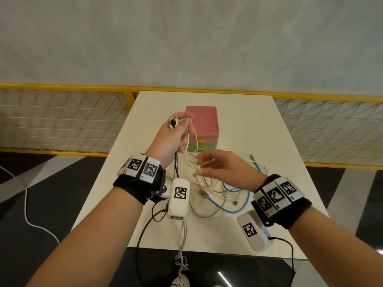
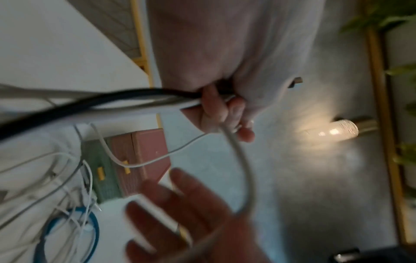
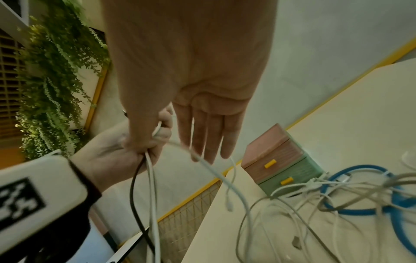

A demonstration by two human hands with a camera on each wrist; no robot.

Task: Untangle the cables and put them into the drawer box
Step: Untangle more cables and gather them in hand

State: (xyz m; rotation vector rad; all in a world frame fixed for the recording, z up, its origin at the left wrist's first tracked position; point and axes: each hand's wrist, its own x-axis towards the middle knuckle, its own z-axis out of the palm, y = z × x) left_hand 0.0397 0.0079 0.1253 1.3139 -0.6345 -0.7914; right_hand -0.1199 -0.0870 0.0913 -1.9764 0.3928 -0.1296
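My left hand (image 1: pixel 176 133) is raised in front of the drawer box (image 1: pixel 204 121) and grips a bundle of cables: a white cable (image 3: pixel 152 186), a black cable (image 3: pixel 134 186) and a connector end (image 1: pixel 173 122) sticking out above the fist. The white cable loops down to the tangle (image 1: pixel 215 193) on the table. My right hand (image 1: pixel 209 164) hovers just below, its fingers (image 3: pixel 202 133) straight and spread, with a white strand running under them. A blue cable (image 1: pixel 236 210) lies in the tangle. The box is pink over green, with both drawers closed.
The white table (image 1: pixel 248 125) is narrow, with a yellow mesh fence (image 1: pixel 62 121) behind and to both sides. Cords from the wrist cameras hang over the near edge (image 1: pixel 182 235). Hanging plants (image 3: pixel 56 71) are off to the left.
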